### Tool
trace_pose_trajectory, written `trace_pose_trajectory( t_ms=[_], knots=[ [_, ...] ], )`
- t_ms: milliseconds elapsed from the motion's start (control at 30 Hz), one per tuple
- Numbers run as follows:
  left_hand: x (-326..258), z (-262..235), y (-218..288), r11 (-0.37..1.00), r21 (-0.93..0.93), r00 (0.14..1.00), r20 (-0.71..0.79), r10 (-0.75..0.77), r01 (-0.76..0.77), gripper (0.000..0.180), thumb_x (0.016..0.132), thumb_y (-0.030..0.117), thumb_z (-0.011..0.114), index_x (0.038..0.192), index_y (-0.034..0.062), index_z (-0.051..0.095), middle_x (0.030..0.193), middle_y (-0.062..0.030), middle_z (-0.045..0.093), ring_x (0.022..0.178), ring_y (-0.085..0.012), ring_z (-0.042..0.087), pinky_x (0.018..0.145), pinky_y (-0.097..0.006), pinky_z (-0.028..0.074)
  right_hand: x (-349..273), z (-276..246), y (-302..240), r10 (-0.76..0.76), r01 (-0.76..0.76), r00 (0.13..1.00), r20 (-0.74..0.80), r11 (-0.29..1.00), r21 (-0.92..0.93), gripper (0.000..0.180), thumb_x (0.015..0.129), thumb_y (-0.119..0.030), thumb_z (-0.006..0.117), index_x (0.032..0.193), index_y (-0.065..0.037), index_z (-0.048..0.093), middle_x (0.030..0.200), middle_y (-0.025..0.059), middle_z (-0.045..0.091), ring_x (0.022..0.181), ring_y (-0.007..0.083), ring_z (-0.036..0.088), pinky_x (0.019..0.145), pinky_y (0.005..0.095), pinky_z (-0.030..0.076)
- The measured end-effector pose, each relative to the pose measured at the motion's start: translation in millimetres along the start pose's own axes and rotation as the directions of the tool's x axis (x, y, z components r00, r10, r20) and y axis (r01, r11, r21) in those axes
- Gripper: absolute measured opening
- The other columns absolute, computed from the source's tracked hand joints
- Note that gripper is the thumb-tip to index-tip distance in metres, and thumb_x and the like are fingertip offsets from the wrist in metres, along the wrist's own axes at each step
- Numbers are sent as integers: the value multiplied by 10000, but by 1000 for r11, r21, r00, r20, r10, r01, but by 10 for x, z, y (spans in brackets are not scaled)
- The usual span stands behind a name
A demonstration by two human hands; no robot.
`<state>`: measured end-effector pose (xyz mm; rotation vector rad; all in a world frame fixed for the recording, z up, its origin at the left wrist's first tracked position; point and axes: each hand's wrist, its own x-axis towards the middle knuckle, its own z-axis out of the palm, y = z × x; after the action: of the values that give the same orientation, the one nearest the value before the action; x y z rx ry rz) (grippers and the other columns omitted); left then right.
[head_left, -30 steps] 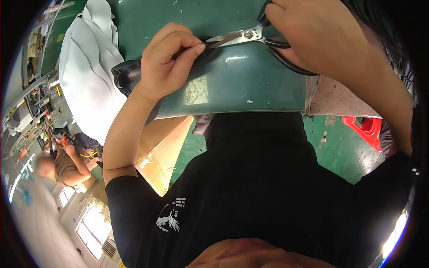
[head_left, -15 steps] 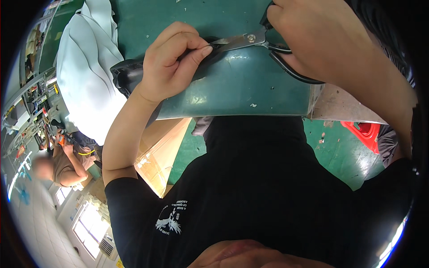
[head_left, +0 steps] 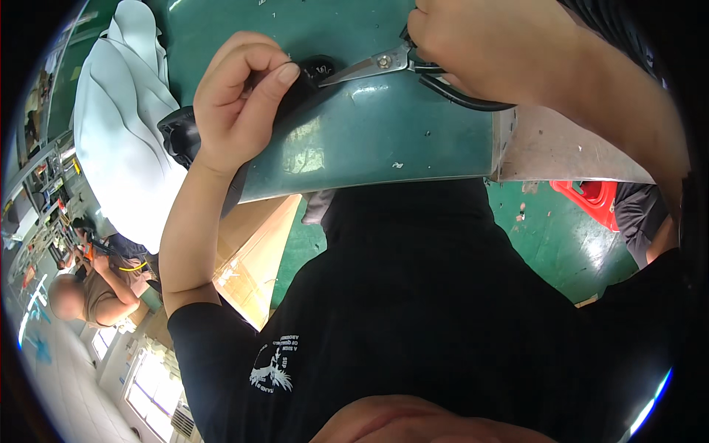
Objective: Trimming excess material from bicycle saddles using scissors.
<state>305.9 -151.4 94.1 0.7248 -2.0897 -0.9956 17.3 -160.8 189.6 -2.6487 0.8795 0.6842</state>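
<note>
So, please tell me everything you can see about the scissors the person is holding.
The scissors have short, pointed blades of bare grey metal, joined by a round pivot screw, and thin black loop handles. The right hand grips the handles and hides most of them. The blades look nearly closed and point left, just above the green table, toward the black piece pinched by the left hand. Whether the tips touch it is unclear.

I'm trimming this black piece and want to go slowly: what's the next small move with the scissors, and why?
Probably close the scissors gently. Their tips already point at the black piece pinched in the left hand over the green table, while the right hand grips the handles.
</note>
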Motion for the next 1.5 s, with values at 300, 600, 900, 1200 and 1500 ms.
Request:
trace_pose_trajectory(
  t_ms=[300, 600, 900, 1200, 1500],
  knots=[
    [24, -91, -113, 785, -613, 996, 53, -73, 90, 34, 1024, 0, 537, 997, -1, 558, 1059, -142, 619, 867, -187, 579, 799, -300, 491, -330, 447, 116, 82, -163, 805, -587, 983, -87, 346, 752, -222, 858, 907, -34, 613, 945, 113, 623, 905, 337, 665, 751, 442, 555],
    [60, -141, 15, 700, -662, 960, 126, -249, 268, 141, 971, -36, 729, 970, 43, 612, 958, -39, 654, 819, -78, 605, 709, -221, 512, -354, 487, -11, 154, -225, 826, -542, 972, -67, 351, 731, -270, 881, 930, -59, 683, 933, 80, 660, 919, 280, 694, 757, 402, 585],
    [-189, -762, 863, 976, -143, 523, 851, 38, 161, 347, 895, 136, 848, 1167, -6, 686, 1064, -141, 698, 967, -307, 688, 831, -400, 549, -135, 323, -60, 76, -182, 868, -490, 968, -173, 356, 717, -259, 905, 931, -68, 694, 948, 60, 659, 956, 246, 688, 774, 371, 600],
    [60, -420, 476, 703, 665, 956, 281, 78, -253, 443, 876, 403, 813, 1056, 10, 716, 1017, -168, 715, 946, -351, 690, 862, -467, 538, -48, 250, -111, 24, -181, 890, -456, 935, -304, 335, 722, -255, 896, 924, -81, 694, 940, 61, 647, 949, 239, 683, 752, 363, 604],
    [-72, -313, 235, 827, 548, 973, 231, -9, -123, 456, 813, 399, 852, 1060, 41, 713, 1017, -131, 671, 940, -337, 654, 785, -430, 490, 48, 288, 133, -74, -56, 910, -408, 953, -297, 247, 809, -173, 812, 834, -44, 602, 848, 117, 612, 839, 311, 668, 726, 441, 559]
  ],
)
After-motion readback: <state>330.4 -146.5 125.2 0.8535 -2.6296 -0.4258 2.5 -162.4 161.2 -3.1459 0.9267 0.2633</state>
